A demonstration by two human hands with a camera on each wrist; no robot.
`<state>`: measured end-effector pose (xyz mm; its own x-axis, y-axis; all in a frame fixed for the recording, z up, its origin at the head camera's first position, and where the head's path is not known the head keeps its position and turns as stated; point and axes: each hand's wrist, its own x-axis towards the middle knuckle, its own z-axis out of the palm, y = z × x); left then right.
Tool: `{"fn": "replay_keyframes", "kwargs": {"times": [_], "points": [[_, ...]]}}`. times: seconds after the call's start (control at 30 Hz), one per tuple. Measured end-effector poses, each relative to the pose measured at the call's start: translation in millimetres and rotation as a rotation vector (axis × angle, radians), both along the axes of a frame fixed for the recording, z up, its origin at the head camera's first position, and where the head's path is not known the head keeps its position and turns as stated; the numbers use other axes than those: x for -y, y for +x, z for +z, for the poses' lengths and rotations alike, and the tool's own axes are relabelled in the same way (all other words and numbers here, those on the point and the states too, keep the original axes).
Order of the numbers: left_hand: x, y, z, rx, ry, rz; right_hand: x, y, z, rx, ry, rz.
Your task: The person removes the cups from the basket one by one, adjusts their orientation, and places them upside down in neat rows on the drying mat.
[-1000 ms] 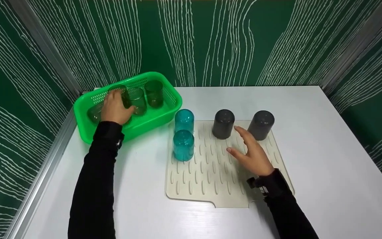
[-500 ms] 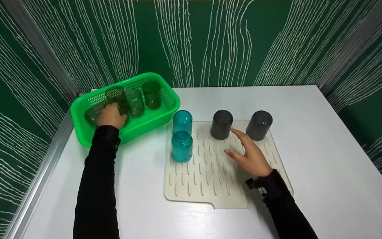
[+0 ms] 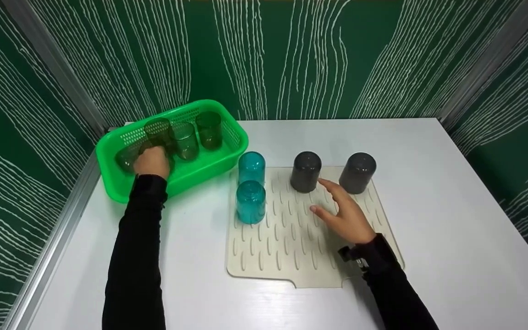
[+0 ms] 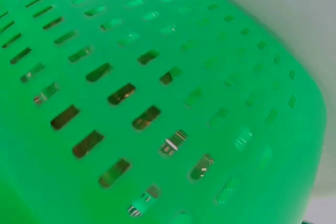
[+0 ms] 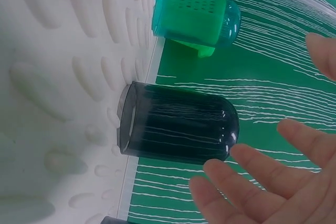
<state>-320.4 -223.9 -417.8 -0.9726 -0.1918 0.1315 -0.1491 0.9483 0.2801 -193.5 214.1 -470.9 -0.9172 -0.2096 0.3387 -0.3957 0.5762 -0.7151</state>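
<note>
My left hand (image 3: 152,162) reaches down into the green plastic basket (image 3: 108,183) at the left, among several smoky see-through cups. Its fingers are hidden from the head view, so I cannot tell whether it grips a cup. A tilted cup (image 3: 128,158) lies left of this hand; an upright cup (image 3: 186,141) and a darker cup (image 3: 209,130) stand to its right. My right hand (image 3: 347,217) hovers over the beige drying mat (image 3: 287,270), its fingers spread and holding nothing. Its fingertips (image 5: 212,166) come close to an upside-down dark grey cup (image 5: 178,121).
Two turquoise cups (image 3: 251,201) stand upside down along the mat's left side. Another dark grey cup (image 3: 358,173) is upside down at the mat's back right. All rest on a white table (image 3: 452,220) before green patterned walls (image 3: 305,59).
My left hand has sunk deeper into the basket, moving slightly towards me, and its fingers have gone out of sight. The right hand stays in place; the whole head view has shifted slightly.
</note>
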Motion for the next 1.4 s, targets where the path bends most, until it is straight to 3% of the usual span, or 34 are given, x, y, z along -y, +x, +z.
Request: {"fn": "replay_keyframes", "kwargs": {"times": [0.33, 0.47, 0.6, 0.73, 0.9, 1.13, 1.23, 1.4], "points": [[1, 3.5, -6.4, -0.022, 0.014, 0.033, 1, 1.9, 1.9, 0.034, -0.016, 0.022], [2, 7.7, -6.2, -0.088, 0.039, 0.033, 1, 2.8, 0.7, 0.048, -0.025, 0.030], [3, 15.7, 4.0, -0.153, 0.129, 0.033, 2, 3.2, 0.0, 0.045, -0.028, 0.031], [2, 28.2, 13.8, -0.239, 0.270, 0.045, 3, 3.2, 1.4, 0.041, -0.037, 0.030], [-10, 54.8, 24.3, -0.435, 0.470, 0.057, 5, 3.9, 3.5, 0.042, -0.048, 0.033], [-51, 95.1, 36.4, -0.711, 0.852, -0.079, 7, 3.4, 4.4, 0.026, -0.050, 0.027], [-68, 109.2, 35.3, -0.719, 1.030, -0.159, 8, 4.2, 5.8, 0.017, -0.054, 0.027], [-92, 129.5, 28.2, -0.543, 1.289, -0.258, 11, 7.5, 8.6, -0.003, -0.081, 0.044]]}}
